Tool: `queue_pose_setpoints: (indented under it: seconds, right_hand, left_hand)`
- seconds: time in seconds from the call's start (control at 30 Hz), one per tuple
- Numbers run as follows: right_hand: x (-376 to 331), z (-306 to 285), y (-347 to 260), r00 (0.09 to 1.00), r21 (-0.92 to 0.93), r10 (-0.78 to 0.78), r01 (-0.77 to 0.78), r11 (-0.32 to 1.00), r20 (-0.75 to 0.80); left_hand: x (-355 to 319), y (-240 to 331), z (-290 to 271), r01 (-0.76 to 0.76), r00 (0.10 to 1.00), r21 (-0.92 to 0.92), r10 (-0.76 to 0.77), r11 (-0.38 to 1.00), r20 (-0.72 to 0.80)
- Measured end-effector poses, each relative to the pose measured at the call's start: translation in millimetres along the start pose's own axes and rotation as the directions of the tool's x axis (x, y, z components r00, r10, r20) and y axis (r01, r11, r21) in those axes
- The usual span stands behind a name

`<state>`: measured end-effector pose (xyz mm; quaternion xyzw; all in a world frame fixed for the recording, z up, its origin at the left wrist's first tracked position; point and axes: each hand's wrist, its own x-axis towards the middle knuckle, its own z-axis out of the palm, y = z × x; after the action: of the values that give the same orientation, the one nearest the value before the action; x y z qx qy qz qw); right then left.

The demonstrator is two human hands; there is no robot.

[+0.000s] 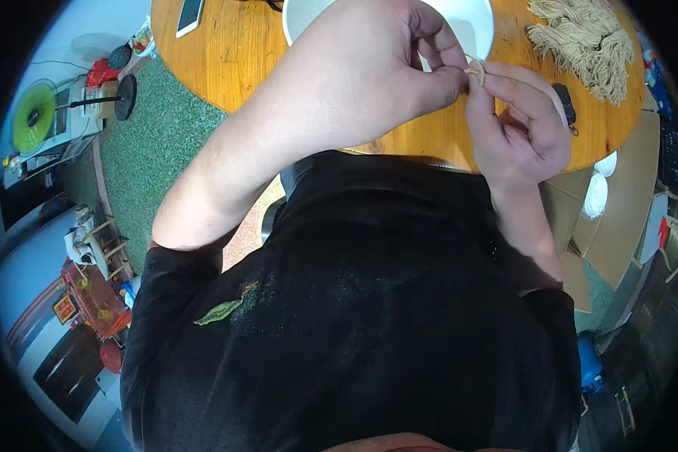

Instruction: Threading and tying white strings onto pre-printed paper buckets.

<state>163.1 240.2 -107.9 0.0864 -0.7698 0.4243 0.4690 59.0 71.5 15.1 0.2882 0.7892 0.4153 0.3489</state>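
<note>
Above the near edge of the round wooden table, my two hands meet at a small beige looped piece (475,71), perhaps cord or yarn; it is too small to tell. My left hand (407,71) reaches across from the left, thumb and fingers pinching the piece's left side. From the right, my right hand (523,128) pinches it between thumb and forefinger, the other fingers curled. A white bowl (481,26) stands behind and below my left hand, which hides much of it.
The wooden table (233,64) carries a phone (190,16) at far left, a heap of beige yarn (584,45) at far right and a small black object (564,104) beside my right hand. Cardboard (618,203) lies right of the table; a green fan (36,117) stands at left.
</note>
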Motion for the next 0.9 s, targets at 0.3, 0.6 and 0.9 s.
queue_pose_setpoints:
  seconds: [0.3, 0.6, 0.9]
  right_hand:
    - [3.9, -1.7, -2.6, 0.997, 0.206, 0.054, -0.066, 0.976, 0.061]
    - [2.7, -3.1, -2.3, 0.996, 0.191, 0.049, -0.063, 0.979, 0.078]
    - [3.6, -4.6, 2.1, 0.996, 0.163, -0.019, 0.005, 0.987, 0.082]
  left_hand:
    - [-4.6, 1.8, 3.2, 0.021, 0.999, 0.054, -0.02, 0.998, -0.035]
    - [-4.0, -6.0, -1.5, 0.023, 0.999, -0.116, -0.02, 0.993, 0.033]
    - [-1.3, -16.1, -5.6, -0.015, 0.991, -0.259, 0.05, 0.966, 0.128]
